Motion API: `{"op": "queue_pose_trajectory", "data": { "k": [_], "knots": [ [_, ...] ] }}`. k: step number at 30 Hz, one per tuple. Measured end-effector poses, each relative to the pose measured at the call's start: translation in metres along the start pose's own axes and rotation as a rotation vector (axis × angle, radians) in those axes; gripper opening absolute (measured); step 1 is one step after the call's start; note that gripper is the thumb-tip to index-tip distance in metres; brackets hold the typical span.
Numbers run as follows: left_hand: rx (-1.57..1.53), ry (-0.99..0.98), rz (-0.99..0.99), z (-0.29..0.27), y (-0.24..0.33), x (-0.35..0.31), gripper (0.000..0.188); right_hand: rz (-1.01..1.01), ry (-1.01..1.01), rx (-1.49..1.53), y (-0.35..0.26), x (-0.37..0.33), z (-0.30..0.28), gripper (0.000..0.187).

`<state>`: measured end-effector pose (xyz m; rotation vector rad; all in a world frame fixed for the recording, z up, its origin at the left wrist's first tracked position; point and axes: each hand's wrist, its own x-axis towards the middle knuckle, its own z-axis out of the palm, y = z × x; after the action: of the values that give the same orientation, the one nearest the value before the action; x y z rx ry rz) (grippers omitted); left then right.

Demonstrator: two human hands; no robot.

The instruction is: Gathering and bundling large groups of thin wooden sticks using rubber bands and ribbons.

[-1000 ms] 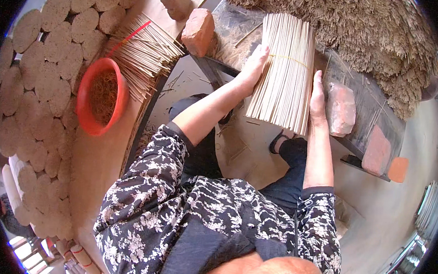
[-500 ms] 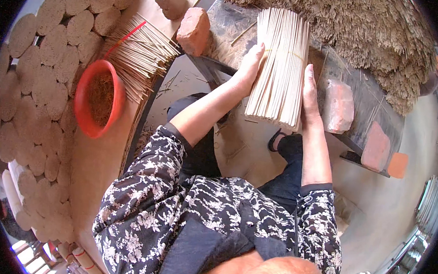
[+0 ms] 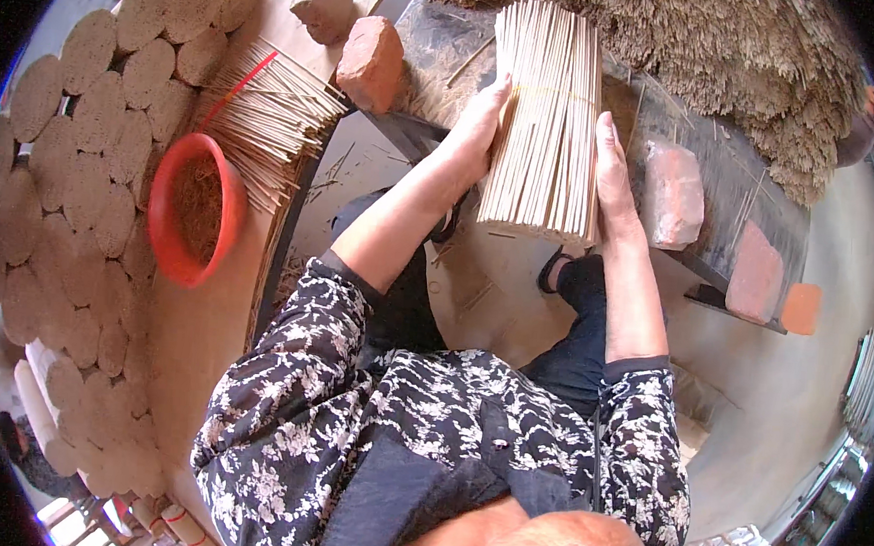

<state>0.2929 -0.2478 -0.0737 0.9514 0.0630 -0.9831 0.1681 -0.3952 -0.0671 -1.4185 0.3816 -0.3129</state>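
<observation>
A flat bundle of sticks (image 3: 546, 120) lay at twelve o'clock, pressed between the left hand (image 3: 476, 125) and the right hand (image 3: 611, 179). A brick (image 3: 372, 61) sat at eleven, another brick (image 3: 672, 192) just right of the right hand at one. Loose sticks (image 3: 271, 118) fanned out at ten, the bowl (image 3: 193, 208) below them at nine, with stacked round bundles (image 3: 73, 171) farther left.
</observation>
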Motion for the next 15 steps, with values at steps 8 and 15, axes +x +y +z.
{"op": "queue_pose_trajectory", "data": {
  "k": [8,15],
  "knots": [
    [0.134,0.039,0.092,-0.013,0.009,0.007,0.056,0.095,0.145,0.029,-0.011,-0.005,-0.016,0.051],
    [0.018,-0.032,-0.009,-0.013,-0.012,0.012,0.056,0.128,0.116,-0.017,-0.005,-0.005,-0.01,0.08]
  ]
}}
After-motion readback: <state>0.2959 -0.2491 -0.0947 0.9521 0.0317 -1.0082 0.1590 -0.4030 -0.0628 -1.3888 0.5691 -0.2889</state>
